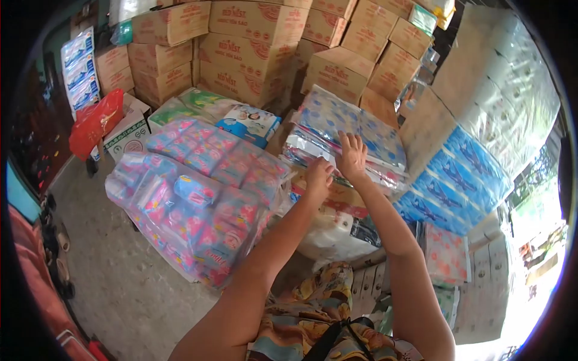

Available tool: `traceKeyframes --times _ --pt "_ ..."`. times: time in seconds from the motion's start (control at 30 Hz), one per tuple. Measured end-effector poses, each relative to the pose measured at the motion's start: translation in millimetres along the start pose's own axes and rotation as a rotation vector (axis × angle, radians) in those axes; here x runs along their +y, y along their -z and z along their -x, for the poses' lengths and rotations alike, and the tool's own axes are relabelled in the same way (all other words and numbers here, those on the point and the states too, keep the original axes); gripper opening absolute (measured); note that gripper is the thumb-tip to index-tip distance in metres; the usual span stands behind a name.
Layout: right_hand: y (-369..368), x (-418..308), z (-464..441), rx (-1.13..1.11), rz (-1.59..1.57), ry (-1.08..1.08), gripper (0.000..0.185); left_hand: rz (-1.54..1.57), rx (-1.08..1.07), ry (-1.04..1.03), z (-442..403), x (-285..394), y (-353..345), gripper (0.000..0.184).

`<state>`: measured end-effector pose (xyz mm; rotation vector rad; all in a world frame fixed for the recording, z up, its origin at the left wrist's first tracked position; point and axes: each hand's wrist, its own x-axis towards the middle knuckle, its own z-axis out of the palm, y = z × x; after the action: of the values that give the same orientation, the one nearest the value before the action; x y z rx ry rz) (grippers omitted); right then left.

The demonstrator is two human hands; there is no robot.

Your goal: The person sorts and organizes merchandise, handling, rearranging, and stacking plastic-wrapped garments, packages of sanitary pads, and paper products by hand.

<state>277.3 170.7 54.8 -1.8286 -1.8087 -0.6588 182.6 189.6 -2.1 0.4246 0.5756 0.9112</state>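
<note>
A stack of flat, shiny plastic packs [355, 127], the top one patterned with blue dots, lies in front of me on a cardboard box. My right hand [351, 157] rests on the near part of the stack, its fingers extended. Beside it, my left hand [320, 175] is at the stack's near left edge with the fingers curled together. Something white shows at its fingertips, but what they grip is hidden. Below the stack is a bundle of white rolls in clear plastic [337, 236].
At left on the floor lie large clear bags of pink and blue packs [205, 198]. Brown cartons [241, 60] are piled at the back. Tall plastic-wrapped bundles, partly blue [457, 174], stand at right. A red bag [96, 123] sits at far left.
</note>
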Motion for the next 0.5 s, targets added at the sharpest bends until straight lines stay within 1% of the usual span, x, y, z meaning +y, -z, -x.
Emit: traceKeyframes --times 0.03,0.1,0.17,0.23,0.27,0.33,0.37,0.43,0.5 --pt "-4.7 -5.0 -4.1 0.001 -0.001 0.017 0.057 0.019 0.0 0.006 -0.4 4.2 -2.0 0.024" --pt "-13.9 -13.5 -9.9 -0.076 0.165 -0.064 0.06 0.061 0.014 -0.017 -2.8 6.2 -2.2 0.025" --pt "-22.8 -14.0 -16.0 -0.088 0.148 -0.063 0.061 0.1 0.031 -0.034 -4.5 9.0 1.2 0.025" --pt "-27.3 -14.8 -20.1 -0.09 0.242 -0.057 0.055 0.083 0.033 -0.001 -5.8 10.7 5.0 0.027" --pt "-29.7 -13.1 -22.3 -0.094 0.242 -0.049 0.055 0.09 0.037 -0.003 -7.9 9.6 6.8 0.027" --pt "-33.5 -8.3 -27.4 -0.081 0.266 -0.007 0.045 0.094 0.041 0.017 -11.6 6.3 10.6 0.028" --pt "-34.0 -6.0 -29.6 -0.087 0.267 0.0 0.045 0.102 0.046 0.018 -11.7 5.7 12.2 0.028" --pt "-34.4 -1.4 -34.0 -0.058 0.261 0.037 0.035 0.065 0.021 0.022 -11.9 4.2 14.4 0.029" --pt "-33.5 -0.3 -37.5 -0.026 0.208 0.035 0.033 0.076 0.015 0.022 -12.9 2.3 15.7 0.028"
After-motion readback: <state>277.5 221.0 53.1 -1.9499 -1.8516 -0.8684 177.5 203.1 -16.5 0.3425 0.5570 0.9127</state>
